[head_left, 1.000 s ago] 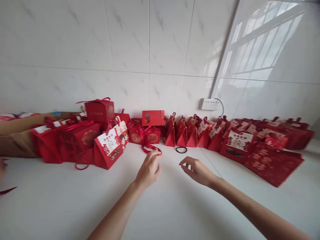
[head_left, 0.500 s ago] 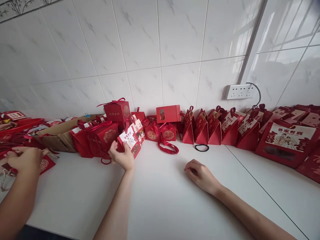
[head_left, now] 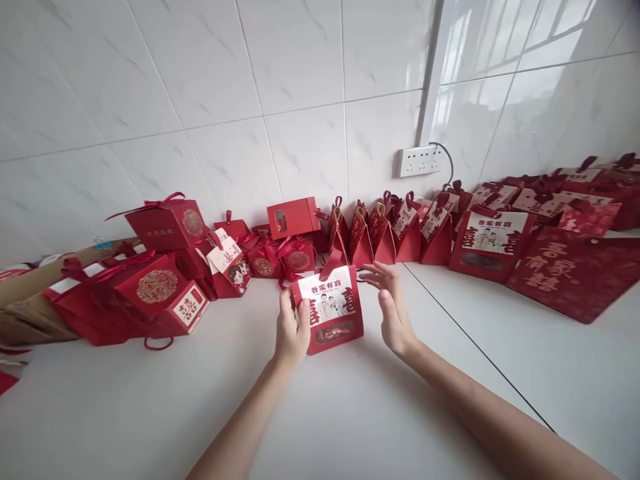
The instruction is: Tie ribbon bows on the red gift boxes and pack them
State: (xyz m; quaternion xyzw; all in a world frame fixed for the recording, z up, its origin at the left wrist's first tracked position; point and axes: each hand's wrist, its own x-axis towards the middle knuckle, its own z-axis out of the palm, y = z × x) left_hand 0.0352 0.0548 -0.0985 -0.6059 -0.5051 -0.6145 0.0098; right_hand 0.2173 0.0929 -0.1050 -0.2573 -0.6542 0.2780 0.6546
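Observation:
My left hand [head_left: 293, 330] grips the left side of a small red gift box [head_left: 331, 312] with a white label and a little window, held upright just above the white counter [head_left: 150, 413]. My right hand [head_left: 393, 307] is open, fingers spread, just to the right of the box and not touching it. A red ribbon handle rises from the top of the box.
Several red gift boxes and bags line the tiled wall, with a pile at the left [head_left: 150, 280] and larger red bags at the right [head_left: 565, 270]. A white socket strip [head_left: 419, 161] is on the wall. Brown cardboard [head_left: 30, 300] lies at far left.
My left hand has taken the labelled red box from the left pile and brought it to the middle. My right hand lifted off the counter and opened beside it. The other person's hands have left view.

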